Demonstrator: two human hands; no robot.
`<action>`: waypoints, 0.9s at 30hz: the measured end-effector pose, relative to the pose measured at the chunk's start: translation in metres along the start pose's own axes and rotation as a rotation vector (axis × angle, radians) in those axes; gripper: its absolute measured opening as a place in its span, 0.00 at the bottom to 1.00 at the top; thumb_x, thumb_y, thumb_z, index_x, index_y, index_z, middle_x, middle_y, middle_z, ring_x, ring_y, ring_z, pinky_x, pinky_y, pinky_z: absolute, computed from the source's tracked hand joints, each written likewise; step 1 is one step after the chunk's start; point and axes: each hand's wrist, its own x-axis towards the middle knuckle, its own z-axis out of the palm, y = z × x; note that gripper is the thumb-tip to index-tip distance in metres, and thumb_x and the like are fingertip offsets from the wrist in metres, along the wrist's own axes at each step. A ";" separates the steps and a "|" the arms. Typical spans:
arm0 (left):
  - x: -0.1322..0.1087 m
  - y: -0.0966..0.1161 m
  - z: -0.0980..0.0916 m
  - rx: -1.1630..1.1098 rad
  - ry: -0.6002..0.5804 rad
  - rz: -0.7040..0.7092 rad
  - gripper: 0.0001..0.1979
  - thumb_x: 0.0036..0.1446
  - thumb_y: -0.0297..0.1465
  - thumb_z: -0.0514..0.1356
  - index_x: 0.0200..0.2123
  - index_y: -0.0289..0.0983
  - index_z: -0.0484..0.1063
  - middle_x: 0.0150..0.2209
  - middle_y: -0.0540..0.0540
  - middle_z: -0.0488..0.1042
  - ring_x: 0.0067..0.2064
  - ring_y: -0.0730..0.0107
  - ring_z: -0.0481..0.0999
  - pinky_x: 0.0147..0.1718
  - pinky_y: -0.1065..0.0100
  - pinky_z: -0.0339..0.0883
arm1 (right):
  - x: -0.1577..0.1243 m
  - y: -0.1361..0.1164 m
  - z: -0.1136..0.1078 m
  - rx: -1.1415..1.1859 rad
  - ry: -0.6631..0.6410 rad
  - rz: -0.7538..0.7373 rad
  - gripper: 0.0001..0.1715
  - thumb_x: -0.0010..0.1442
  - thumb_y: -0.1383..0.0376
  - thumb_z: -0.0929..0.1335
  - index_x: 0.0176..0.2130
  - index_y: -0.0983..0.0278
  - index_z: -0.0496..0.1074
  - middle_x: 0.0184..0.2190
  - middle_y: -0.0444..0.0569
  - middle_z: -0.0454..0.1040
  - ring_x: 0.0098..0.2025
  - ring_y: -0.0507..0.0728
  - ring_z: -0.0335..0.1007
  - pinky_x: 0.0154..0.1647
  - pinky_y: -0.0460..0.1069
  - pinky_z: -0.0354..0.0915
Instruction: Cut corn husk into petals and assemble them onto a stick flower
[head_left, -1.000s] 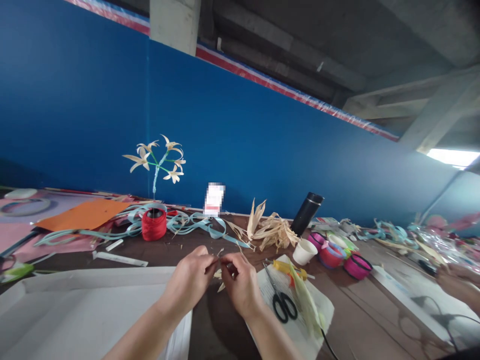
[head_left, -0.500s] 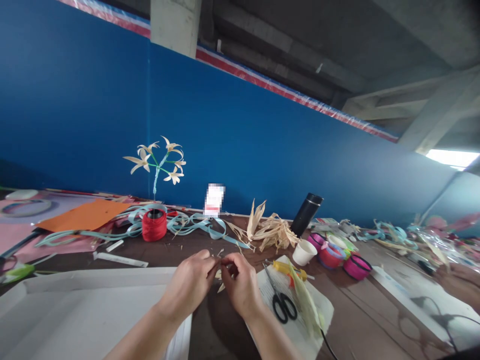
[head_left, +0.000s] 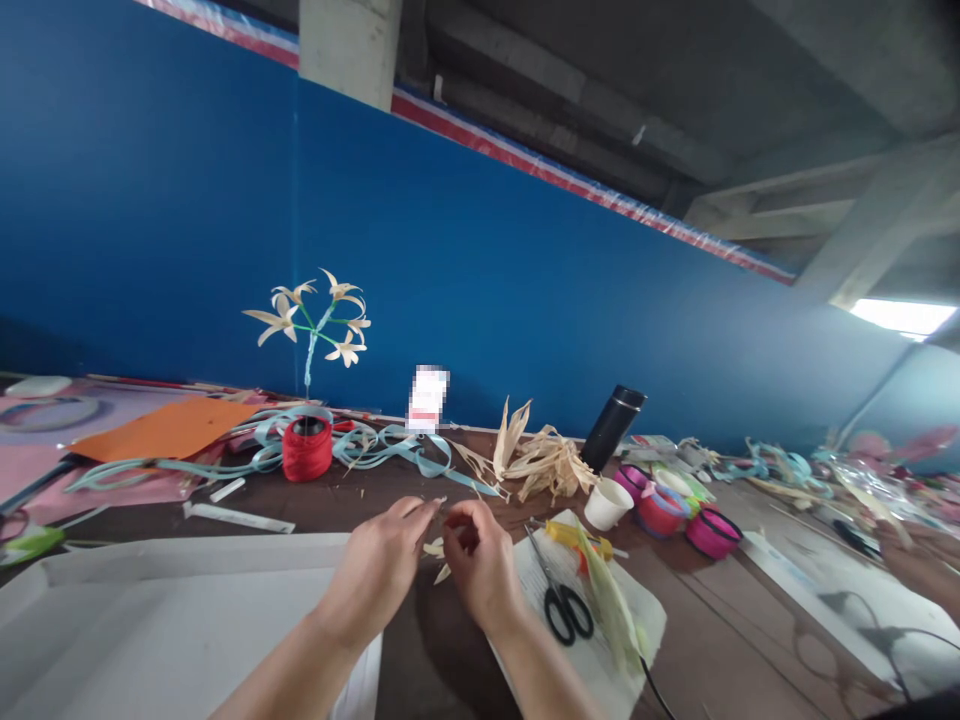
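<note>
In the middle of the table my left hand (head_left: 382, 560) is closed, thumb and forefinger together, with a tiny pale tip at its fingertips that is too small to name. A short gap away, my right hand (head_left: 481, 562) has its fingers curled in a pinch; whatever it may hold is hidden. Pale husk-like pieces (head_left: 441, 572) lie just below and between the hands. To the right, black-handled scissors (head_left: 568, 614) rest on a printed sheet (head_left: 637, 600), beside a yellow glue gun (head_left: 574, 537) and a pale green corn husk (head_left: 611, 610).
A white tray (head_left: 187, 545) fills the front left. Behind stand a red ribbon spool (head_left: 307, 455), a flower spray (head_left: 315, 340), dry corn husks (head_left: 544, 465), a black bottle (head_left: 613, 428) and a white cup (head_left: 607, 503). Another person's hand (head_left: 919, 555) is at the far right.
The fingertips of my two hands have come slightly apart; they were together before. At the far right, the other person's hand has shifted a little. The objects on the table stay put.
</note>
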 end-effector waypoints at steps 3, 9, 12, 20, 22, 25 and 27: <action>-0.001 0.000 -0.001 0.040 -0.036 -0.035 0.13 0.57 0.28 0.47 0.40 0.44 0.70 0.35 0.49 0.73 0.35 0.70 0.74 0.30 0.73 0.61 | -0.001 0.000 0.000 -0.011 -0.013 -0.021 0.11 0.51 0.71 0.63 0.36 0.61 0.67 0.31 0.43 0.73 0.28 0.51 0.69 0.28 0.42 0.61; 0.000 0.002 0.002 -0.074 0.000 -0.036 0.11 0.57 0.28 0.48 0.32 0.39 0.71 0.32 0.47 0.73 0.35 0.70 0.73 0.33 0.73 0.62 | -0.001 -0.002 -0.001 -0.012 -0.012 -0.040 0.11 0.52 0.70 0.63 0.37 0.61 0.67 0.32 0.45 0.73 0.31 0.52 0.70 0.29 0.43 0.63; 0.001 0.004 0.003 -0.114 0.011 -0.020 0.12 0.58 0.29 0.47 0.32 0.38 0.70 0.31 0.46 0.71 0.34 0.70 0.72 0.33 0.72 0.62 | -0.001 -0.001 -0.002 -0.009 -0.006 -0.043 0.10 0.53 0.70 0.63 0.38 0.61 0.67 0.32 0.45 0.74 0.30 0.52 0.71 0.30 0.43 0.63; 0.003 0.006 0.000 -0.086 0.060 0.049 0.13 0.59 0.30 0.47 0.29 0.38 0.70 0.28 0.48 0.67 0.32 0.71 0.68 0.32 0.71 0.59 | -0.002 -0.003 -0.003 0.002 -0.027 -0.016 0.11 0.52 0.71 0.64 0.37 0.60 0.67 0.32 0.44 0.74 0.31 0.52 0.70 0.29 0.43 0.62; 0.003 0.005 0.001 -0.058 0.063 0.056 0.13 0.59 0.30 0.47 0.27 0.38 0.69 0.28 0.48 0.67 0.32 0.71 0.67 0.32 0.70 0.58 | -0.001 -0.004 -0.003 0.045 -0.023 0.003 0.10 0.52 0.70 0.64 0.36 0.61 0.68 0.30 0.44 0.73 0.29 0.52 0.69 0.29 0.43 0.61; 0.003 0.003 0.002 -0.062 0.074 0.060 0.13 0.59 0.31 0.48 0.29 0.39 0.71 0.28 0.48 0.67 0.32 0.72 0.68 0.31 0.71 0.59 | 0.002 -0.002 -0.002 0.201 -0.031 0.059 0.08 0.51 0.69 0.66 0.35 0.62 0.69 0.29 0.44 0.73 0.28 0.52 0.67 0.28 0.44 0.61; 0.004 -0.001 0.004 -0.108 0.144 0.042 0.12 0.58 0.33 0.49 0.38 0.41 0.71 0.34 0.47 0.70 0.35 0.71 0.70 0.34 0.71 0.61 | 0.005 0.001 -0.001 0.382 -0.051 0.147 0.08 0.50 0.67 0.67 0.35 0.64 0.70 0.28 0.44 0.72 0.27 0.51 0.66 0.26 0.44 0.61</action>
